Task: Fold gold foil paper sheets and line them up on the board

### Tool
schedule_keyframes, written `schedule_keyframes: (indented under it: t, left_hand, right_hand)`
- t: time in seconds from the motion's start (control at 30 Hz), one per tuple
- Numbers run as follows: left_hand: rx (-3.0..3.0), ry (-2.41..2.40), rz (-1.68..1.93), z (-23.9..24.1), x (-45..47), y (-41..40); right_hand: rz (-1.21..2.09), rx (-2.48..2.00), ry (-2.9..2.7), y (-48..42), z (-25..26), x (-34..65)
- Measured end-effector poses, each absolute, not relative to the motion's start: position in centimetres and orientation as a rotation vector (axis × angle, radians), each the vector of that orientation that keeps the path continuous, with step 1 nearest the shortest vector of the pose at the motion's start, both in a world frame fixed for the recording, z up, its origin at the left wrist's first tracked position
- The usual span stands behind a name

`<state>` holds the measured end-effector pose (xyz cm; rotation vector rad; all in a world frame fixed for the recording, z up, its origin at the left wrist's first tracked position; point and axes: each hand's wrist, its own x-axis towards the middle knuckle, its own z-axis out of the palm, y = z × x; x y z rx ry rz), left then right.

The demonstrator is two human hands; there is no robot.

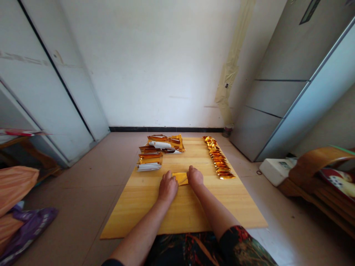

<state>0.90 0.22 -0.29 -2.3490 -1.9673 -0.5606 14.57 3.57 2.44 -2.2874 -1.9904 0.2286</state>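
A small gold foil sheet (181,178) lies on the wooden board in front of me, stretched between my hands. My left hand (168,187) is closed on its left end, fingers curled over the edge. At the right end, my right hand (195,177) pinches the foil with its fingers bent; the fingertips are partly hidden. Beyond my left hand sits a stack of gold and white foil sheets (149,161). Behind that is a looser pile of foil sheets (177,142) with a white roll-like piece (160,145). A row of folded shiny gold foil pieces (220,162) runs along the board's right side.
The wooden board (183,214) reaches almost to my lap. A grey fridge (271,96) and a white box (274,170) stand to the right, near a wooden chair (313,177). Purple and orange bags (30,225) lie at the left. A white wall (155,66) rises behind.
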Motion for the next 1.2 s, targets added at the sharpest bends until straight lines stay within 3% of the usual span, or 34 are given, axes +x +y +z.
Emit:
schedule_keyframes:
  t: [0.73,1.0,1.2]
  left_hand:
    - [-2.474,-1.825,-0.632,0.8,0.9,-0.6]
    - [-2.486,-1.864,-0.664,0.5,0.5,-0.8]
    - [-2.487,-1.865,-0.666,0.4,0.4,-0.8]
  right_hand:
    - [0.075,-2.247,-1.995,3.6,0.6,15.6]
    - [0.282,-2.173,-1.848,2.7,1.5,16.6]
    - [0.235,-1.972,-1.915,0.4,1.5,15.2]
